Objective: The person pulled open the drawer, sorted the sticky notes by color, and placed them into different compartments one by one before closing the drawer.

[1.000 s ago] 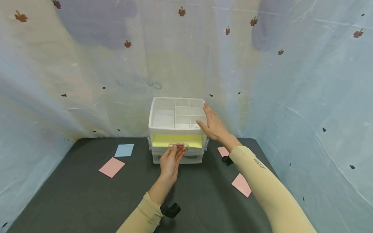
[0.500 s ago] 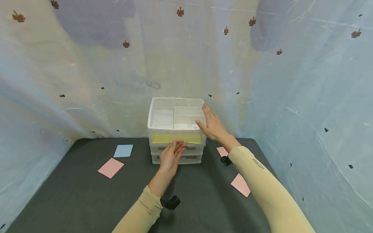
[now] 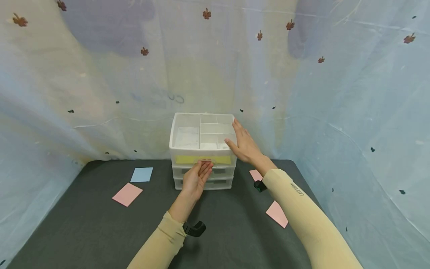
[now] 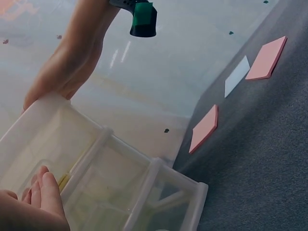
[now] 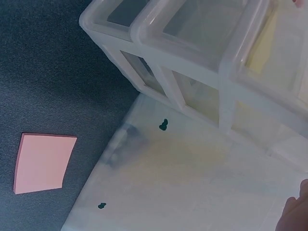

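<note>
A white plastic drawer unit (image 3: 203,152) with three stacked clear-fronted drawers and a divided top tray stands on the table. My left hand (image 3: 195,181) is at the clear handle of the top drawer (image 3: 221,160), thumb over it and fingertips under it. Yellow shows through that drawer's front. All three drawers sit in flush. My right hand (image 3: 246,145) lies with fingers extended against the unit's upper right side. In the left wrist view, the left fingers (image 4: 50,195) touch the drawer front. Only a bit of the right hand (image 5: 294,209) shows in the right wrist view.
On the dark table (image 3: 100,231), a blue sticky-note pad (image 3: 142,174) and a pink pad (image 3: 127,194) lie left of the unit. Two more pink pads lie to the right, one nearer (image 3: 277,214) and one partly behind the right forearm (image 3: 256,175). A patterned curtain hangs behind.
The top drawer has slid back into the unit, with my left hand moving forward at its handle. Less of the yellow shows now. My right hand has stayed on the unit's side.
</note>
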The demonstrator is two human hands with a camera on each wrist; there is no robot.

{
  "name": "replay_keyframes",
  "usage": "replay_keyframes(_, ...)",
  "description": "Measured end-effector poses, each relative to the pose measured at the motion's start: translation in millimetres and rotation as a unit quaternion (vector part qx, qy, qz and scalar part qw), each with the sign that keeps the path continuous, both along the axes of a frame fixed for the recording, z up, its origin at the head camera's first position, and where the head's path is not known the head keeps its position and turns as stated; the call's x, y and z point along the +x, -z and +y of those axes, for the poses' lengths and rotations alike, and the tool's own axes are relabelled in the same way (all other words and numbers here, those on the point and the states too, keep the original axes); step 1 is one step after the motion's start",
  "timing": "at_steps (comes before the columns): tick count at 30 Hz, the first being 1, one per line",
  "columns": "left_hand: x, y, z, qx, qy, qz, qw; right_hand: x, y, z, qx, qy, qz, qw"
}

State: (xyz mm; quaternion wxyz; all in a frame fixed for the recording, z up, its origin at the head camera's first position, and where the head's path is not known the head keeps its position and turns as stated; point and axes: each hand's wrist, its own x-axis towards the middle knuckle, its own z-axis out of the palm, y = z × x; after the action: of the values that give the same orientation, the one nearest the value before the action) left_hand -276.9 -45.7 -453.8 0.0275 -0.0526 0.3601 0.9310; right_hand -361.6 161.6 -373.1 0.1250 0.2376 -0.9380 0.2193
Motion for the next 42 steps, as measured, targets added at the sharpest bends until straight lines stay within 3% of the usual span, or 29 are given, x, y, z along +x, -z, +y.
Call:
replay_keyframes(8, 6.6, 1.9, -2.5, -0.011, 0.02, 0.019, 0.9996, 1.2, -0.2, 0, -0.002, -0.001, -0.007, 1.0)
replay_keyframes(13, 17.7, 7.8, -6.4, -0.078, 0.051, 0.068, 0.9933, 1.0, -0.3, 1, -0.004, -0.003, -0.008, 1.0)
replay_keyframes(18, 24.9, 24.4, -9.9, -0.161, 0.051, 0.089, 0.9817, -1.2, 0.9, 3, -0.005, -0.006, -0.007, 0.9999)
replay_keyframes(24, 28.9, 49.3, -7.3, -0.202, 0.019, 0.053, 0.9776, -1.0, 1.1, 2, -0.007, -0.005, -0.004, 1.0)
replay_keyframes(32, 26.8, 66.9, -4.5, -0.181, 0.001, 0.012, 0.9833, -2.1, 2.0, 2, -0.008, -0.003, -0.007, 0.9999)
replay_keyframes(42, 13.5, 70.6, 0.1, -0.126, -0.043, -0.01, 0.991, -2.3, 2.7, 1, -0.007, -0.006, 0.001, 1.0)
